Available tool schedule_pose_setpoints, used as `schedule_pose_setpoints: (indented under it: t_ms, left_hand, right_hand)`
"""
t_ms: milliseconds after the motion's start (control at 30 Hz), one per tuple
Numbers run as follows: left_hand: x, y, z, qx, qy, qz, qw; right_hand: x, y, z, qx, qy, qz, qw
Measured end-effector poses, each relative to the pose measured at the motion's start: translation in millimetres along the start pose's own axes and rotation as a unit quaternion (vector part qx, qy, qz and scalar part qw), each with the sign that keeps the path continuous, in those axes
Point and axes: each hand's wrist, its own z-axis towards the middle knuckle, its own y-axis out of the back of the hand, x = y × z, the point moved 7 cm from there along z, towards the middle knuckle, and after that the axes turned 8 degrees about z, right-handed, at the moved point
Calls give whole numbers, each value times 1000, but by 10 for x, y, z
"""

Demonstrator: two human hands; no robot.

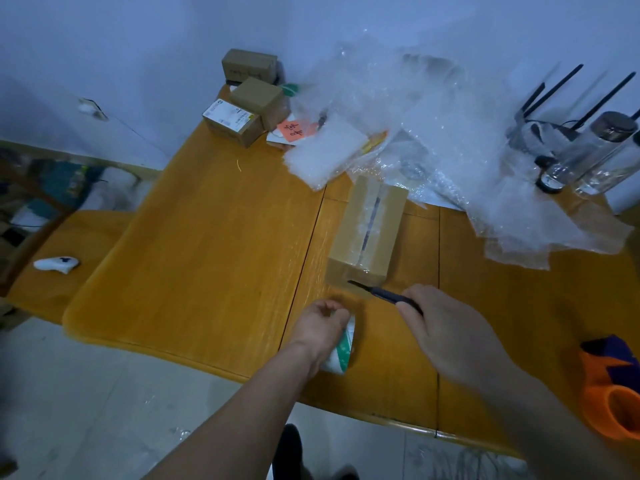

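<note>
A taped brown cardboard box (367,233) lies on the wooden table (207,244), its seam covered with clear tape. My right hand (446,327) grips a dark-handled knife (381,295), whose blade tip points left, just in front of the box's near end. My left hand (322,327) hovers with curled fingers over a white and green packet (343,351) near the table's front edge; whether it holds the packet is unclear.
Bubble wrap (433,133) covers the back right of the table. Small cardboard boxes (249,102) and an orange note (294,129) sit at the back. Glass bottles (588,157) stand far right. An orange tape dispenser (613,386) sits at the right front edge.
</note>
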Motion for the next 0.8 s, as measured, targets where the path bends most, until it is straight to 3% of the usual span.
schedule_pose_setpoints:
  t_ms: [100,200,367,600,800]
  left_hand:
    - [-18,15,10,0,2,1,1000]
    - [-5,-1,34,1,1,-4,1000]
    - [16,-41,53,3,4,-35,999]
    - [15,-124,95,32,8,-88,996]
    - [12,-98,119,31,-6,-60,998]
  right_hand:
    - [195,73,218,0,103,-121,987]
    - [296,27,380,41,150,-151,976]
    - [295,-98,510,107,149,-178,967]
    - [339,-103,533,129,137,-165,968]
    - [371,-179,532,127,129,-176,968]
